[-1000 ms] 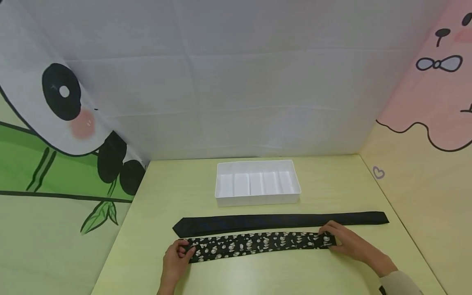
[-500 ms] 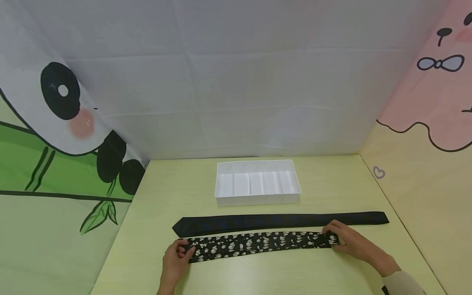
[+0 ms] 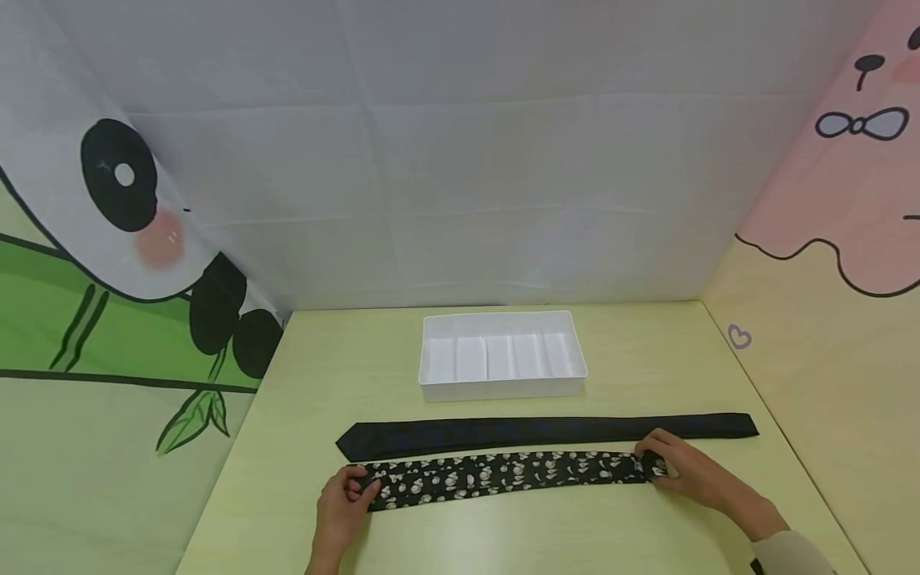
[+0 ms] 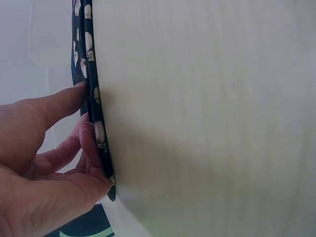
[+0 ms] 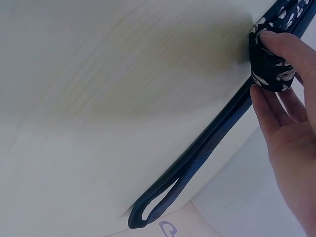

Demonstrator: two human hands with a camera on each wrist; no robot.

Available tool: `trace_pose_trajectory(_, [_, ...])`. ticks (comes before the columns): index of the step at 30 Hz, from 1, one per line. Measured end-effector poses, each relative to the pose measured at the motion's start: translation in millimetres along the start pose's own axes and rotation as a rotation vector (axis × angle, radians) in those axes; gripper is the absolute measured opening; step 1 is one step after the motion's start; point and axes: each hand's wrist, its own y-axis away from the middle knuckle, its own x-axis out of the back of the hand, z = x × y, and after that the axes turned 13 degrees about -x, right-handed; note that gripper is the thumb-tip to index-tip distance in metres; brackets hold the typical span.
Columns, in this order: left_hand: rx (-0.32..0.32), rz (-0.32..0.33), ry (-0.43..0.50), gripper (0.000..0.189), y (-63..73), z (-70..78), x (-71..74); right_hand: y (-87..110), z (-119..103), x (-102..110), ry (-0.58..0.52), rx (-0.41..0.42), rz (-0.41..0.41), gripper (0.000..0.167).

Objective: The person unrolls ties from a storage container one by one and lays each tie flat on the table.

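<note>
A black necktie with a pale cartoon-like print lies across the table in the head view. My left hand holds its left end; in the left wrist view the left thumb and fingers touch the tie's edges, some fingers curled. At the other end, my right hand grips the tie's folded, rounded end between thumb and fingers. Just behind it lies a plain dark necktie, folded lengthwise, whose looped end shows in the right wrist view.
Behind the ties stands a white compartment tray on the pale yellow table. A white cloth wall rises at the table's back edge, with printed panels at left and right.
My right hand has shifted slightly to the right, drawing the printed tie's end with it. The left hand, plain tie and tray have stayed in place.
</note>
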Motion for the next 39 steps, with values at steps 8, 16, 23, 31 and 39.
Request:
trace_pose_trajectory(8, [-0.002,-0.002,0.002,0.028,-0.4,-0.9,-1.6,2.3,2.3,0.6,0.002,0.026,0.017,0.051])
trace_pose_trajectory(16, [0.002,-0.006,0.01,0.028,-0.5,-2.4,-1.5,5.9,4.9,2.0,0.011,0.061,0.038,0.052])
trace_pose_trajectory(23, [0.016,-0.006,0.009,0.027,-0.7,-1.8,-1.5,7.2,7.9,2.1,0.024,0.046,0.043,0.052])
trace_pose_trajectory(31, [0.014,-0.003,0.012,0.027,-0.5,-1.4,-1.0,9.2,13.7,0.7,0.046,0.063,0.067,0.053])
trace_pose_trajectory(39, [0.014,-0.007,0.013,0.027,-0.3,-0.8,-0.4,12.1,17.6,2.7,0.041,0.039,0.046,0.052])
